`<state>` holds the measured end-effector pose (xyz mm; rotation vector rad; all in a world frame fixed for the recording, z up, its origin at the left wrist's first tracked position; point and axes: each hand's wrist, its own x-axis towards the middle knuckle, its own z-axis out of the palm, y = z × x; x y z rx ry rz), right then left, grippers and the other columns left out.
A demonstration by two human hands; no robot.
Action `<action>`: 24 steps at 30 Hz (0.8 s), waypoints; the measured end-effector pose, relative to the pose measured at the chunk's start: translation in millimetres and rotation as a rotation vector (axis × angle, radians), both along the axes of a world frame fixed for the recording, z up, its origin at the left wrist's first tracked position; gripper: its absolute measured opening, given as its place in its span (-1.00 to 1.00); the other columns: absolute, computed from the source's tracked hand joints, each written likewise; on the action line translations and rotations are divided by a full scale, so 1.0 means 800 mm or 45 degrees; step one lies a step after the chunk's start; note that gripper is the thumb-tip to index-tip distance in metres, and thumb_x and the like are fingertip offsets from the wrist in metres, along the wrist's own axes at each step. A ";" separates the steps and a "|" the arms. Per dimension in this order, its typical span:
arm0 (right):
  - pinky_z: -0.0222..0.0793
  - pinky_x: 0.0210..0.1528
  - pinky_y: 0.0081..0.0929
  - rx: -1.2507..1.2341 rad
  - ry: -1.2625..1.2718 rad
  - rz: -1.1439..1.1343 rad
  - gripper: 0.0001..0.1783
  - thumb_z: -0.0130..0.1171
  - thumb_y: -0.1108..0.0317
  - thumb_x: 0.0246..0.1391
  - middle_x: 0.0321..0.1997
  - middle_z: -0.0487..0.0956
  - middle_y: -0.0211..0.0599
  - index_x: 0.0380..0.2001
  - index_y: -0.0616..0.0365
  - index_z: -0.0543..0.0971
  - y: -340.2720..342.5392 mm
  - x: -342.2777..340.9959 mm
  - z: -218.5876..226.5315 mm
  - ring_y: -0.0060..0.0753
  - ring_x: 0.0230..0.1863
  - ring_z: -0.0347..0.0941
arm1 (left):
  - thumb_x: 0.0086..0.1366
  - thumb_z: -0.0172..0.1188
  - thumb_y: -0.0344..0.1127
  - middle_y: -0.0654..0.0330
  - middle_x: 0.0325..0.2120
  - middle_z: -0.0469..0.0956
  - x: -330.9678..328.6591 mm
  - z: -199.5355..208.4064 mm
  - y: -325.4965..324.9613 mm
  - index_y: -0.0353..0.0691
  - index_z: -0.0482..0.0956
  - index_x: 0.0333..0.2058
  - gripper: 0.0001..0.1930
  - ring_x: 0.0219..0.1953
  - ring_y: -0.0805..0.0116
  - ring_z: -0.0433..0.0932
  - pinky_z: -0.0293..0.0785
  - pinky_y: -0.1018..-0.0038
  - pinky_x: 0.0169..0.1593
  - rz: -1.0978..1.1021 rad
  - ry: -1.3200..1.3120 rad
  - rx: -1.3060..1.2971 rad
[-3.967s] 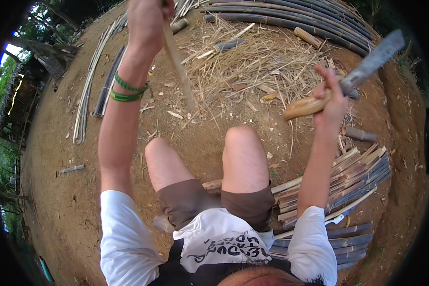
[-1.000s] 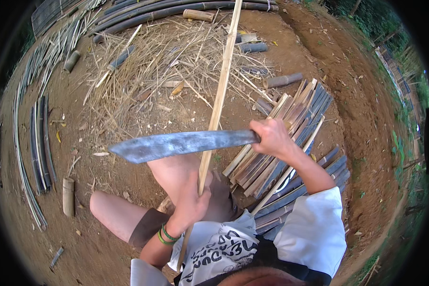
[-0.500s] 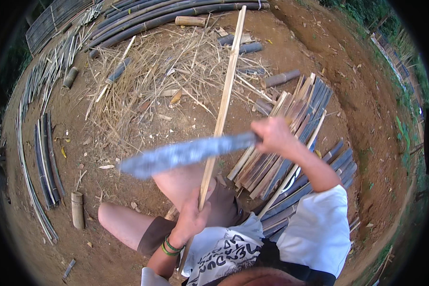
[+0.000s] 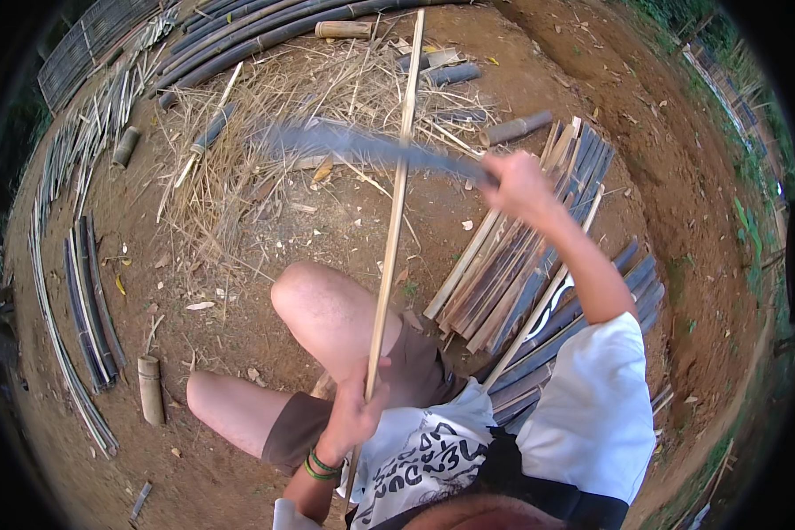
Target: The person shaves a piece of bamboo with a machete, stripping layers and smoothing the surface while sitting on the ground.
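Observation:
My left hand (image 4: 355, 409) is closed around the lower part of a long, pale split bamboo strip (image 4: 393, 234). The strip rises from beside my body, past my bent knee, toward the far side. In my right hand (image 4: 523, 187) is the handle of a long machete, gripped at the right of the strip. Motion smears the machete's blade (image 4: 353, 146), which points left and crosses the strip's upper part. Whether the blade touches the strip I cannot tell.
Right of my knee lies a stack of split bamboo slats (image 4: 526, 252), with more dark bamboo pieces (image 4: 623, 291) beside it. Shavings (image 4: 230, 177) litter the ground ahead. Bamboo poles (image 4: 265, 44) lie at the back. A short bamboo piece (image 4: 151, 390) stands at left.
The machete and my right hand have moved away from my body, up along the strip. The strip's far end has shifted slightly left; my left hand still grips it.

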<state>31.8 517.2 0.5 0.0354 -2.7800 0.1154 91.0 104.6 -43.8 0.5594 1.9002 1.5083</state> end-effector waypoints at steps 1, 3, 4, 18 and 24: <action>0.51 -0.46 -0.20 0.031 0.089 -0.088 -0.83 0.32 0.32 -0.23 -0.64 0.57 -0.23 -0.57 0.06 0.51 0.025 -0.007 0.005 -0.19 -0.62 0.55 | 0.21 0.11 -0.56 0.39 -0.59 0.27 0.003 -0.001 -0.006 -0.30 0.46 0.03 -0.63 -0.53 0.57 0.28 0.26 0.53 -0.40 -0.017 -0.026 0.010; 0.52 -0.43 -0.16 0.033 0.091 -0.168 -0.81 0.34 0.30 -0.24 -0.63 0.58 -0.23 -0.55 0.05 0.52 0.031 -0.022 0.004 -0.17 -0.59 0.55 | 0.21 0.11 -0.56 0.39 -0.58 0.27 0.003 -0.009 -0.008 -0.31 0.46 0.03 -0.62 -0.51 0.58 0.27 0.26 0.55 -0.39 -0.002 -0.016 -0.005; 0.51 -0.41 -0.14 0.007 -0.002 -0.177 -0.80 0.35 0.29 -0.24 -0.62 0.58 -0.23 -0.54 0.04 0.52 0.016 -0.020 -0.004 -0.16 -0.57 0.56 | 0.21 0.12 -0.56 0.39 -0.57 0.27 0.000 -0.013 -0.006 -0.31 0.46 0.03 -0.62 -0.51 0.59 0.27 0.26 0.55 -0.39 0.016 -0.007 -0.004; 0.53 -0.36 -0.16 -0.042 -0.062 -0.097 -0.86 0.25 0.33 -0.12 -0.57 0.63 -0.13 -0.44 0.12 0.63 0.012 -0.023 0.041 -0.12 -0.55 0.60 | 0.24 0.13 -0.55 0.40 -0.50 0.28 0.006 -0.029 -0.023 -0.29 0.44 0.06 -0.62 -0.44 0.60 0.27 0.25 0.57 -0.33 -0.113 -0.079 0.050; 0.53 -0.23 -0.03 -0.117 0.039 -0.318 -0.79 0.25 0.26 -0.13 -0.49 0.64 0.00 -0.45 0.15 0.67 0.088 -0.045 0.039 0.09 -0.40 0.61 | 0.26 0.14 -0.53 0.41 -0.48 0.27 0.020 -0.036 -0.040 -0.29 0.43 0.09 -0.61 -0.43 0.61 0.27 0.26 0.58 -0.32 -0.187 -0.222 0.004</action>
